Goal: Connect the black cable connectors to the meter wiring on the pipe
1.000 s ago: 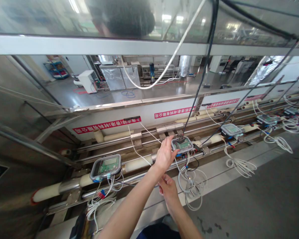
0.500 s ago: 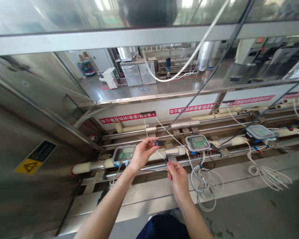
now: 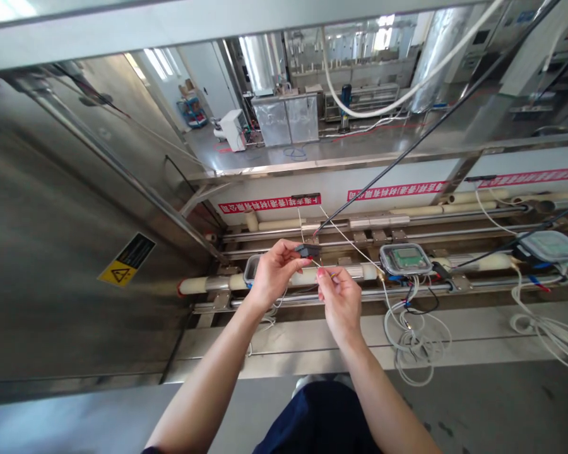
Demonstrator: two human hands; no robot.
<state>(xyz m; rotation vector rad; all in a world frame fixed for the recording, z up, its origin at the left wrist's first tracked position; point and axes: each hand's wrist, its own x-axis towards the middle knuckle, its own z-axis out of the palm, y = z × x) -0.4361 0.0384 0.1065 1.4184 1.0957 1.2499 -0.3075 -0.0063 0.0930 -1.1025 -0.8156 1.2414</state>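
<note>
My left hand point(image 3: 273, 275) is closed on a small black connector block point(image 3: 307, 251), pinched between thumb and fingers. A dark cable point(image 3: 383, 169) comes down from the upper right to the block. Just right of it, my right hand point(image 3: 341, 302) pinches a thin wire point(image 3: 315, 263) whose pale length reaches toward the block. Whether the wire touches the block I cannot tell. Under both hands runs a cream pipe point(image 3: 303, 276) on metal rails. A clear-lidded box point(image 3: 250, 271) is partly hidden behind my left hand; another with a green circuit board point(image 3: 406, 258) sits right of my right hand.
Coiled white cables point(image 3: 419, 343) hang over the metal ledge point(image 3: 293, 347) at right. A third clear-lidded box point(image 3: 549, 246) stands farther right. A steel wall with a warning label point(image 3: 127, 258) bounds the left. A thick white hose point(image 3: 373, 115) loops overhead.
My right hand has come up nearer the black connector block, bringing the wire close to it. My view has tilted down and shifted left, so more of the floor shows.
</note>
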